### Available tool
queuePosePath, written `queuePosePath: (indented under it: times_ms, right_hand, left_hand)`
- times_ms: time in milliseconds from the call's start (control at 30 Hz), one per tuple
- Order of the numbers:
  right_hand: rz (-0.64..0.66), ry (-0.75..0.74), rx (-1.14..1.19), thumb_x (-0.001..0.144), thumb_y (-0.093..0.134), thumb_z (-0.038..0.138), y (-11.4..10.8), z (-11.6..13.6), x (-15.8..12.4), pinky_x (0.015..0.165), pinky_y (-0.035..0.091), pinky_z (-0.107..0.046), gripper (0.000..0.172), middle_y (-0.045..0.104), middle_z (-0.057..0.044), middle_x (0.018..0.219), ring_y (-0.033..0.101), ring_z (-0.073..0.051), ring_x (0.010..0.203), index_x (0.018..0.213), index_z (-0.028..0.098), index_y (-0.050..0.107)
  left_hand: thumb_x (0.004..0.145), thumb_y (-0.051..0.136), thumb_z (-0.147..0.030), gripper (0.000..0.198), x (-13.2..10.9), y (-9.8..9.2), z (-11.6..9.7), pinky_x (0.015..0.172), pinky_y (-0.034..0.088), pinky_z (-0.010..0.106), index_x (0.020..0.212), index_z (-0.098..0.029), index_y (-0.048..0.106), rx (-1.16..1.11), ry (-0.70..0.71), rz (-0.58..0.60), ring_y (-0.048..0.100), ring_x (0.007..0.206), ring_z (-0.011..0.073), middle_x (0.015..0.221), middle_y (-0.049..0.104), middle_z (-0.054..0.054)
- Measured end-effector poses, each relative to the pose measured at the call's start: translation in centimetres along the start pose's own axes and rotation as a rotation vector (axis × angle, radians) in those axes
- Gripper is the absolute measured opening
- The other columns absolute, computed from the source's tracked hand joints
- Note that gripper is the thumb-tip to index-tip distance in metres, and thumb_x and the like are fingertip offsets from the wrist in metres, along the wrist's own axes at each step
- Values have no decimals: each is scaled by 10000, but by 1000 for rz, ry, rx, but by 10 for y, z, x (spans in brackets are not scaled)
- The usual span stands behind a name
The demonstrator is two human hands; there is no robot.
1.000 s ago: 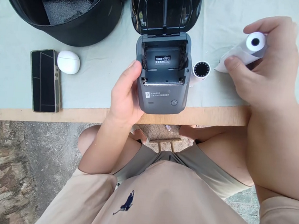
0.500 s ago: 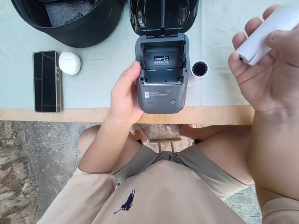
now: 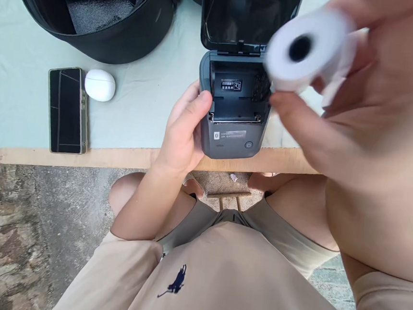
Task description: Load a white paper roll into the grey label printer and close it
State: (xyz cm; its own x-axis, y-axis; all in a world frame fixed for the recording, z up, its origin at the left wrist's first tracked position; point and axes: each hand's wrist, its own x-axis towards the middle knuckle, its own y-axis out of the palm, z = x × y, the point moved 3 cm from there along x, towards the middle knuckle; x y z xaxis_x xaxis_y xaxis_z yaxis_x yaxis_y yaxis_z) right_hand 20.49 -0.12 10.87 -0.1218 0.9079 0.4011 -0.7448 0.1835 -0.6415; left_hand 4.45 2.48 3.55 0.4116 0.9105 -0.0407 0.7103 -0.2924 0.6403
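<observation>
My left hand (image 3: 185,129) is closed round the left side of a small grey label printer (image 3: 233,138), thumb on its upper edge. The printer's dark glossy lid (image 3: 240,20) stands raised, and its paper bay, with a small black sticker inside, holds no roll. My right hand (image 3: 362,115) grips a white paper roll (image 3: 286,65) between thumb and fingers, beside the bay's upper right. The roll's round end with its dark core hole faces me; motion blurs it. A strip of paper hangs loose from it. Part of the lid is covered by the roll.
A black zippered case (image 3: 130,37) with grey foam lies open at the back left. A phone (image 3: 68,109) and a white earbud case (image 3: 99,86) lie on the pale cloth (image 3: 139,101). The table's wooden edge (image 3: 127,156) runs close above my knees.
My right hand has brought the paper roll left to the printer and turned its end towards me. My left hand and the printer have shifted slightly right. The small upright roll is now hidden.
</observation>
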Motion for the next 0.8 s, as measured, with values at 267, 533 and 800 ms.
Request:
queuePosePath:
  times_ms: [267,533,800]
  right_hand:
    - [92,-102,-391,881,430,257,19,18,12,648,418,-244,156,598,8,972,571,-109,837,988,191,522]
    - [108,-110,-455,886,382,250,19,17,10,569,325,-259,153,608,16,941,565,-111,766,940,209,519]
    - [203,-41,-540,860,445,206,30,8,12,774,423,-301,154,658,49,927,604,-141,907,803,214,588]
  left_hand:
    - [873,513,-345,209,-3,4,-3,897,527,331,974,-180,591,98,5,-52,596,1117,218,857,616,17]
    - [874,516,-350,199,-4,4,-5,901,529,301,998,-215,592,153,-3,-48,604,1115,196,881,625,5]
    - [904,452,-322,206,-5,7,-7,1003,463,329,997,-221,604,190,20,-57,582,1144,187,872,631,-3]
